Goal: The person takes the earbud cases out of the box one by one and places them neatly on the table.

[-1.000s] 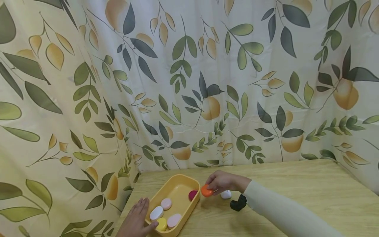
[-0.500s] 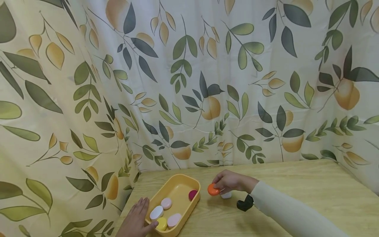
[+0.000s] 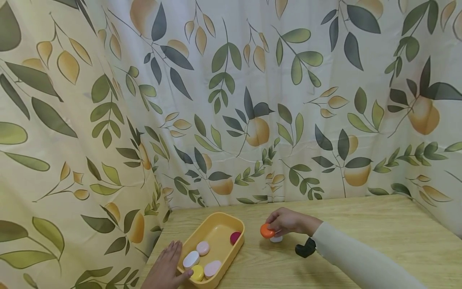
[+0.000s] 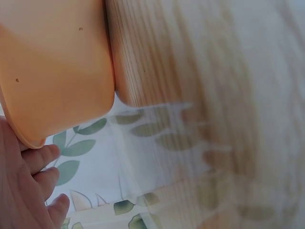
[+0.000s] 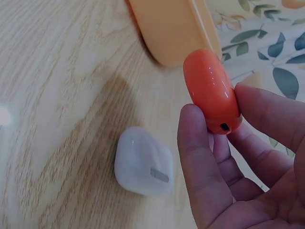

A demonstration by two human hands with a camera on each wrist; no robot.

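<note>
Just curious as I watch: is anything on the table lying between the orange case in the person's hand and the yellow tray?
Nothing visible does. The right hand pinches the orange case above the white case; only bare table separates it from the yellow tray.

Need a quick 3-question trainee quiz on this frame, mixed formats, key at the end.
1. True or false: the right hand pinches the orange case.
2. Where does the white case lie? A) in the yellow tray B) on the table, under the right hand C) in the left hand
3. Fill in: the left hand rests against the tray's ___ end.

Key: 1 true; 2 B; 3 near.
</note>
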